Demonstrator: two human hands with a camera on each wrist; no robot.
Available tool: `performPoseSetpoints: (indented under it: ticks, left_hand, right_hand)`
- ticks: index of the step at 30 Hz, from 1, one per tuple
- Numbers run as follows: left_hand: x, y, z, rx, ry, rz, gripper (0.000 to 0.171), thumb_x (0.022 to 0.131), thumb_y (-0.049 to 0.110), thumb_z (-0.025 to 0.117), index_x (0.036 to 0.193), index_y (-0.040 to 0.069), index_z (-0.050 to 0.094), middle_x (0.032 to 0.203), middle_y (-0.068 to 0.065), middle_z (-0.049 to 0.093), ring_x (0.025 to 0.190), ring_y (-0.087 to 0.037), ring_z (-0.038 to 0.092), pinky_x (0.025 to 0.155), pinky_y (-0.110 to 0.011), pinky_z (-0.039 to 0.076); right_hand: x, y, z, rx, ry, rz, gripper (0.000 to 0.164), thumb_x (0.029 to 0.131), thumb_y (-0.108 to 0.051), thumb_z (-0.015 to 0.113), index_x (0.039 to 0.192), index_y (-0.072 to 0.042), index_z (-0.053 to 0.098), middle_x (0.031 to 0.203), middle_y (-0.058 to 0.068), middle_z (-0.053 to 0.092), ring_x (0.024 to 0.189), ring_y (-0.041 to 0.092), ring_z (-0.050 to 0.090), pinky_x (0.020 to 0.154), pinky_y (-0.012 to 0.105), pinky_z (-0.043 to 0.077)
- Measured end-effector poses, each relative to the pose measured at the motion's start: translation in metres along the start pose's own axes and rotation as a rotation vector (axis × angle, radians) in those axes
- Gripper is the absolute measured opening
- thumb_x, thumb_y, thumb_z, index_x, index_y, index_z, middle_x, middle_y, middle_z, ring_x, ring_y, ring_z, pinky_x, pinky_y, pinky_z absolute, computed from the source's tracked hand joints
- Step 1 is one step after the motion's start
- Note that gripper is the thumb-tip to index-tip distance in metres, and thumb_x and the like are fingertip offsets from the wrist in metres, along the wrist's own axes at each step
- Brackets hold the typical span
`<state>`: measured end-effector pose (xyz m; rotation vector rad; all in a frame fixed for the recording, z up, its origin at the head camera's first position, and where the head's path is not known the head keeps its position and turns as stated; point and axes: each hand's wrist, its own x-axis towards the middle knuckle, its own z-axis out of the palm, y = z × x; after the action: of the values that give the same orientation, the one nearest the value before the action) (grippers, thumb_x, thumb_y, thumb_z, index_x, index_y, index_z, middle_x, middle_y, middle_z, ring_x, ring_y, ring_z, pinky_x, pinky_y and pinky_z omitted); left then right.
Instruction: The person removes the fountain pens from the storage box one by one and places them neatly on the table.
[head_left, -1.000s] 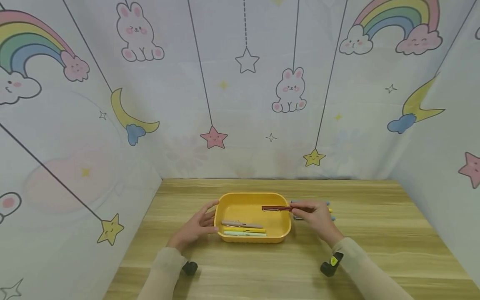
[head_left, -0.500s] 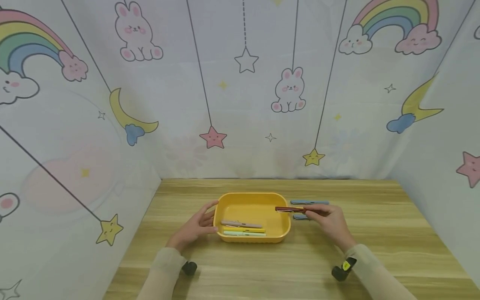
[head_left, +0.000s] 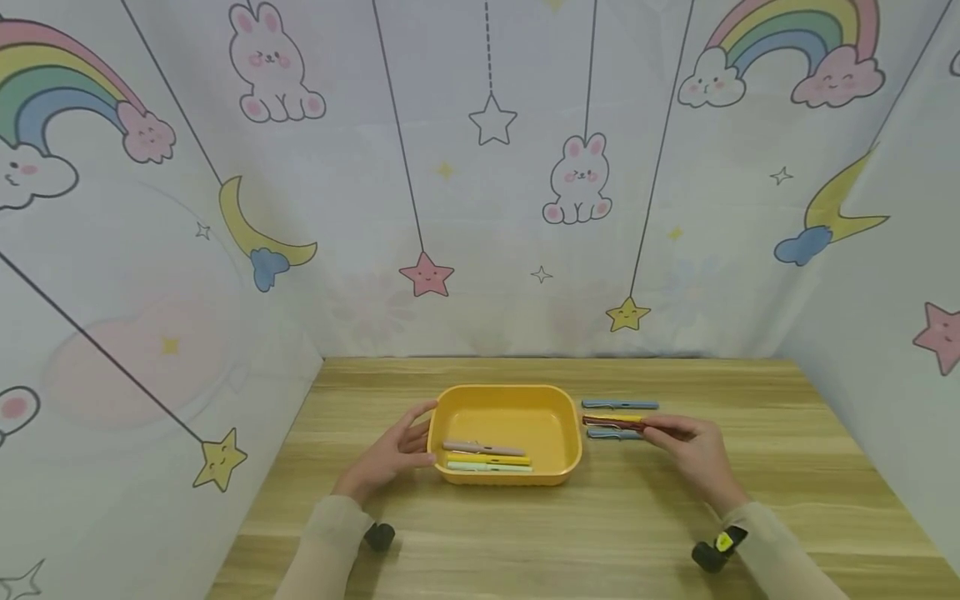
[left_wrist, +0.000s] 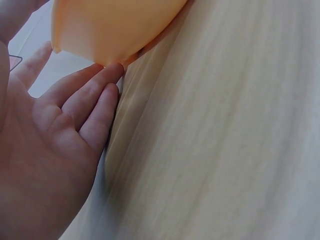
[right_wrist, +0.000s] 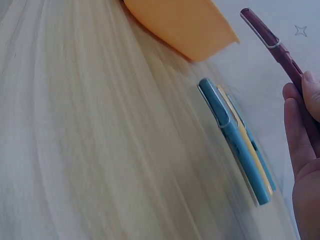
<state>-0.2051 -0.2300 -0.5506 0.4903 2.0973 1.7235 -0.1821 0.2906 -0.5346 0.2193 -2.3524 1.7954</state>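
Observation:
My right hand (head_left: 693, 454) pinches a dark red pen (head_left: 611, 422) with a metal clip, its capped end pointing left. In the right wrist view this pen (right_wrist: 262, 30) is raised above the table. Beneath it lie a yellow pen (right_wrist: 245, 140) and a blue pen (right_wrist: 240, 155), with another blue pen (head_left: 620, 405) behind. My left hand (head_left: 390, 454) touches the left end of a yellow plastic box (head_left: 506, 479), fingers fairly straight, thumb near the front corner. Inside the box lie a greyish-pink pen (head_left: 483, 449), a yellow pen (head_left: 489, 459) and a pale green pen (head_left: 490, 468).
The box and the loose pens rest on a wood-grain table (head_left: 510, 542). A white cloth (head_left: 495, 208) printed with rabbits, stars and rainbows stands behind the table and along both sides. Black wrist cameras (head_left: 718, 550) hang under the sleeves.
My right hand has carried the dark red pen rightward, from above the box's right end to over the pens beside it. The left hand and the box stay put.

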Motion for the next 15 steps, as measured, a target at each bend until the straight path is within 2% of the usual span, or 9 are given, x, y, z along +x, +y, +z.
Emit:
performPoseSetpoints:
  ticks: [5, 12, 15]
  left_hand:
    - [0.0, 0.0, 0.0, -0.001, -0.004, 0.003, 0.091, 0.097, 0.011, 0.077, 0.168, 0.029, 0.022, 0.17, -0.02, 0.029, 0.155, -0.04, 0.033, 0.124, -0.058, 0.028]
    - [-0.002, 0.0, 0.0, -0.016, 0.01, -0.02, 0.091, 0.096, 0.013, 0.078, 0.166, 0.036, 0.025, 0.17, -0.015, 0.031, 0.155, -0.036, 0.035, 0.124, -0.056, 0.03]
    - [-0.002, 0.0, 0.0, -0.012, 0.009, -0.016, 0.091, 0.097, 0.013, 0.078, 0.166, 0.035, 0.024, 0.17, -0.016, 0.03, 0.154, -0.037, 0.035, 0.124, -0.057, 0.03]
  right_hand:
    - [-0.005, 0.006, -0.008, -0.057, 0.006, -0.005, 0.024, 0.094, -0.008, 0.08, 0.114, 0.006, 0.078, 0.105, -0.003, 0.08, 0.093, 0.002, 0.073, 0.076, 0.021, 0.061]
    - [-0.009, 0.011, -0.011, -0.099, -0.002, -0.015, 0.021, 0.09, -0.004, 0.083, 0.11, 0.004, 0.08, 0.106, 0.016, 0.079, 0.087, 0.004, 0.074, 0.07, 0.023, 0.061]
    - [-0.01, 0.015, -0.012, -0.135, -0.008, 0.014, 0.02, 0.09, -0.007, 0.084, 0.108, 0.0, 0.081, 0.106, 0.017, 0.079, 0.087, 0.002, 0.073, 0.07, 0.023, 0.061]
